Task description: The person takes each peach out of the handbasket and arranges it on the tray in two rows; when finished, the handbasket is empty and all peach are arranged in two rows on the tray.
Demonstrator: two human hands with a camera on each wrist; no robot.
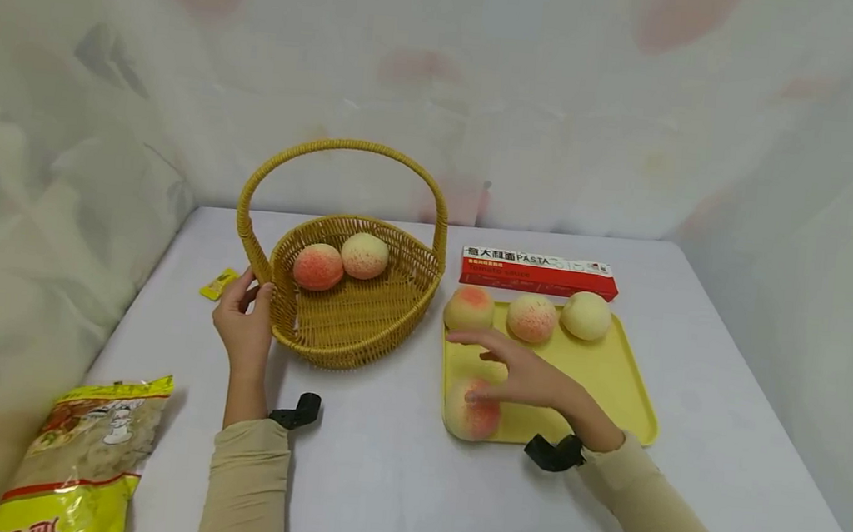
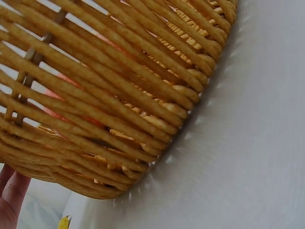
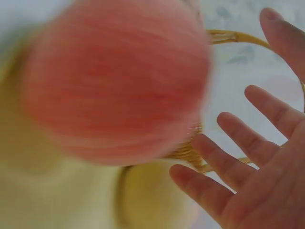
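A woven basket with a tall hoop handle stands on the table, two peaches inside it. My left hand grips the basket's left side where the handle meets the rim; in the left wrist view its fingers show beside the wicker. Over the left part of a yellow tray, my right hand has its fingers spread, just above a pink-blushed peach at the tray's near left corner. That peach looms large in the right wrist view, next to the open fingers. More peaches line the tray's far edge.
A red and white pasta box lies behind the tray. Left of the basket is a small yellow packet. A yellow-trimmed bag lies at the near left. Patterned cloth walls enclose the white table.
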